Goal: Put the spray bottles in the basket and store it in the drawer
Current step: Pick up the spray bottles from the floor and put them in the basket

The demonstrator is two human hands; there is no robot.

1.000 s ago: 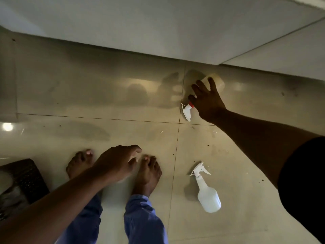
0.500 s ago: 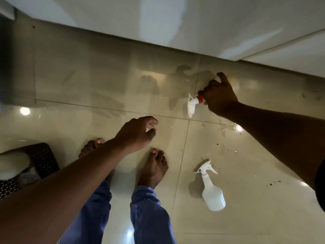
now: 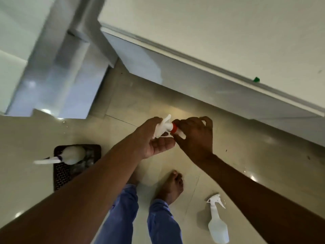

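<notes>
A spray bottle with a white trigger head and a red collar (image 3: 168,127) is held up in front of me between both hands. My right hand (image 3: 195,138) grips its body, which is mostly hidden. My left hand (image 3: 154,138) closes on the trigger head from the left. A second, all-white spray bottle (image 3: 217,224) lies on the floor at the lower right. A dark perforated basket (image 3: 61,171) sits on the floor at the left with another white spray bottle (image 3: 70,154) in it, its nozzle sticking out over the left rim.
My bare feet (image 3: 173,187) and blue trouser legs stand on glossy beige floor tiles between the basket and the lying bottle. White cabinet fronts (image 3: 193,80) run diagonally across the back, under a light countertop carrying a small green object (image 3: 256,79).
My right hand has lifted the red-collared bottle off the floor toward me. My left hand has come up and taken hold of its trigger head. The view has swung left, showing more of the basket.
</notes>
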